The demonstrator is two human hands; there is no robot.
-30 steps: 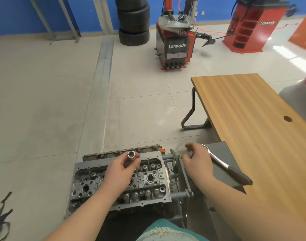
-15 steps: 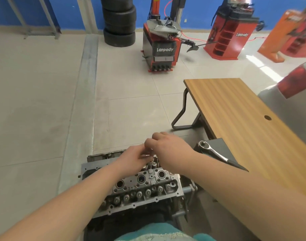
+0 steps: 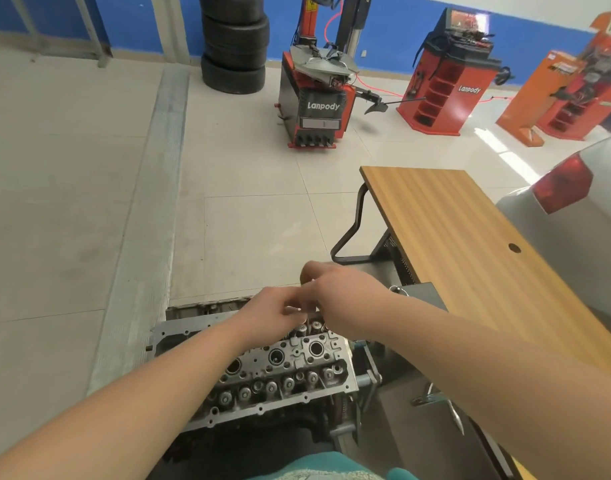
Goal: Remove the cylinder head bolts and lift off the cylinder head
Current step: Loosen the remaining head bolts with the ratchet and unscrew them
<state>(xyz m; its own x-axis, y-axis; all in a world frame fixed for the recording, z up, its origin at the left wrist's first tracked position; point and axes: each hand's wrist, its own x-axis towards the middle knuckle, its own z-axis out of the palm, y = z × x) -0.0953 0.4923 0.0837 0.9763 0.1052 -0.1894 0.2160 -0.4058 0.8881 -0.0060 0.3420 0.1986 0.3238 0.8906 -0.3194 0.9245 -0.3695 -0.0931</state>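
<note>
The grey metal cylinder head (image 3: 297, 368) sits on an engine stand low in the view, its valve springs and plug wells facing up. Both of my hands meet just above its far right end. My left hand (image 3: 269, 315) is closed around a small silver socket (image 3: 292, 310), of which only a glint shows. My right hand (image 3: 338, 296) has its fingertips curled against the left hand's fingers; what it grips is hidden. The ratchet's head (image 3: 396, 289) peeks out on the grey box behind my right forearm.
A wooden table (image 3: 470, 244) stands at the right, with a grey box (image 3: 422, 292) against it. A metal tool (image 3: 435, 400) lies below my right arm. A white car's rear (image 3: 567, 216), tyre machines (image 3: 314, 98) and stacked tyres (image 3: 233, 46) stand beyond.
My right hand has left the ratchet on the grey box and swung left to meet my left hand, which carried the socket rightward along the head. The view has shifted right.
</note>
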